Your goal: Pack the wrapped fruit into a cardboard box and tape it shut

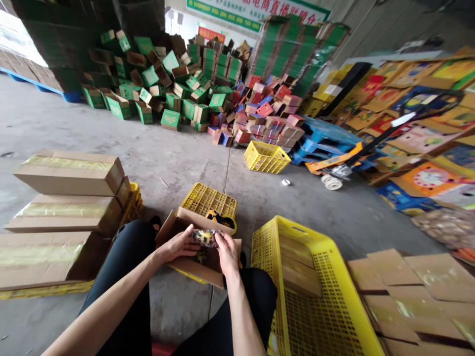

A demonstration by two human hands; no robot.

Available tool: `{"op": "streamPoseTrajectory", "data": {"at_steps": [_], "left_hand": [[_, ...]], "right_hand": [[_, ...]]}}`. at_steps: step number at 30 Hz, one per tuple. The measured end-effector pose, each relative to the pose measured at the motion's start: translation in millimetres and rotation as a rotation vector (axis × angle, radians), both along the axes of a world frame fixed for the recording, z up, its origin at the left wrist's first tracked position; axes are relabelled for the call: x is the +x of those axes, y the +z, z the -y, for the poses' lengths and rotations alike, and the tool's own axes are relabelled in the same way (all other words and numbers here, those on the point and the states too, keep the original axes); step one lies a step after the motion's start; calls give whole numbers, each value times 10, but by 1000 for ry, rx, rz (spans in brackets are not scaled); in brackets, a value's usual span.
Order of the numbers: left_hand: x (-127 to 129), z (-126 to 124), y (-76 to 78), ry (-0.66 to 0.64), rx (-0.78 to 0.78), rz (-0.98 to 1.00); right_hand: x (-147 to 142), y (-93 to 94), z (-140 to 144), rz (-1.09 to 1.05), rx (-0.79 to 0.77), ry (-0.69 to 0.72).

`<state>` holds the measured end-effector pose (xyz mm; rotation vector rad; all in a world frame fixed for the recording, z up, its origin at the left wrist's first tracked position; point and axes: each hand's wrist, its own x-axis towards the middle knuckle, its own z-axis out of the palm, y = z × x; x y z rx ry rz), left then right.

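Cardboard carton [193,262] looks light, flexy; left hand [180,245] and right hand [227,253] both pinch its dark-printed flap [205,238] edges.

- Soft, even daylight fills the warehouse, brightest at the overexposed opening [22,39] top left.
- Shadows on the concrete floor [178,158] stay faint.
- Wide-angle distortion bends the edges; the box piles [426,113] at right lean and smear slightly.
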<state>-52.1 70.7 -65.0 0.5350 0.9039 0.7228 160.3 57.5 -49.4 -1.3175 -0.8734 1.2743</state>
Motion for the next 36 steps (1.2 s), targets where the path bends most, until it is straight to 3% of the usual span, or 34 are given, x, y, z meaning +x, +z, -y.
{"op": "streamPoseTrajectory", "data": {"at_steps": [3, 8, 18, 23, 36], "left_hand": [[-2, -1, 7, -109, -84, 9], [-33, -11, 25, 70, 46, 69], [-60, 18, -10, 84, 249, 34], [-34, 31, -7, 70, 344, 68], [-74, 8, -37, -1, 266, -53]], "right_hand": [[-14, 66, 22, 42, 27, 60], [-39, 153, 42, 74, 86, 206], [-15, 160, 9, -135, -69, 78], [-41, 162, 89, -89, -133, 127], [-24, 117, 58, 45, -45, 107]]}}
